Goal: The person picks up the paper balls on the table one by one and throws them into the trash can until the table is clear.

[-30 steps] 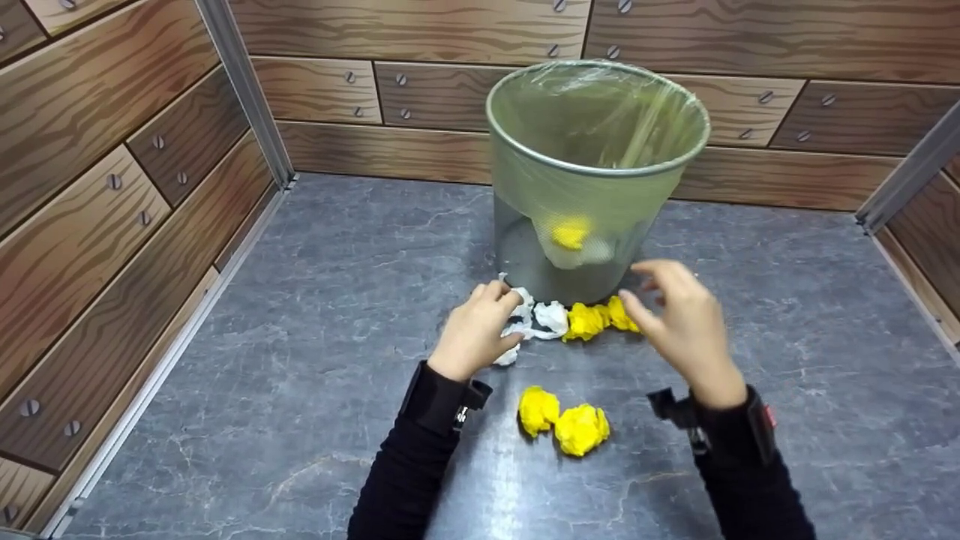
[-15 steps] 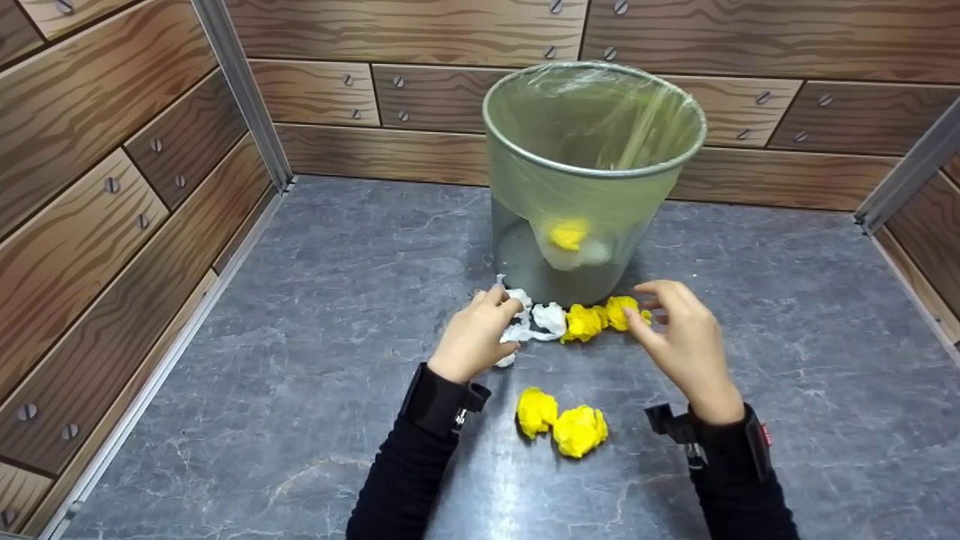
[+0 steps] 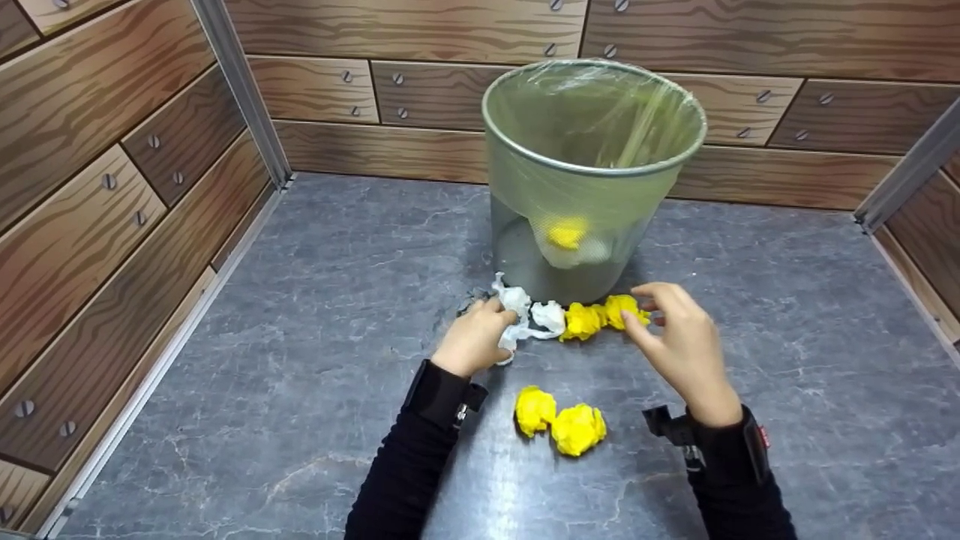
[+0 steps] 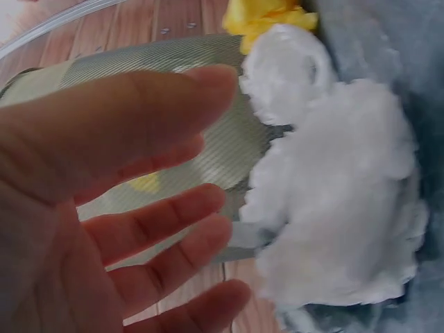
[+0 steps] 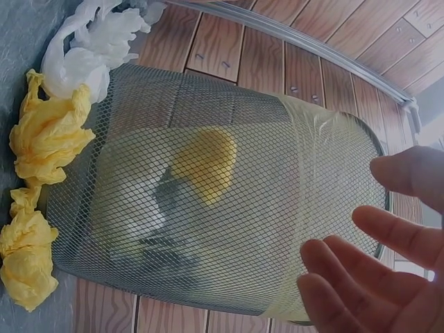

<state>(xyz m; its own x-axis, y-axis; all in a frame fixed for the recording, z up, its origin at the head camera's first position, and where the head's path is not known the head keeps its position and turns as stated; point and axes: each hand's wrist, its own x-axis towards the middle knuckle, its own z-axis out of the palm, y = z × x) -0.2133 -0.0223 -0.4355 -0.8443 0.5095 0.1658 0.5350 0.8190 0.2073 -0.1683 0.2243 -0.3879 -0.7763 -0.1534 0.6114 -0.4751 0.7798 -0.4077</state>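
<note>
My left hand [image 3: 472, 341] is low over the floor beside crumpled white wads [image 3: 514, 300], fingers relaxed. In the left wrist view, a white wad [image 4: 340, 194] lies just past the fingertips, with nothing in the grasp. My right hand [image 3: 682, 345] hovers at the right end of the row, thumb and fingers spread near a crumpled yellow paper ball [image 3: 622, 311]. Another yellow ball [image 3: 582, 321] lies between it and a smaller white wad [image 3: 548, 318]. The right wrist view shows the fingers [image 5: 388, 229] loosely bent and holding nothing.
Behind the row stands a mesh wastebasket [image 3: 517, 259] lined with a thin yellowish bag; a yellow ball [image 3: 567, 234] and something white show through its side. Two more yellow balls [image 3: 578, 430] lie nearer me. Wood-patterned panels [image 3: 330, 154] enclose the grey floor [image 3: 300, 337].
My left hand has drawn slightly back toward me, uncovering more of the white wads. My right hand has come down a little beside the rightmost yellow ball.
</note>
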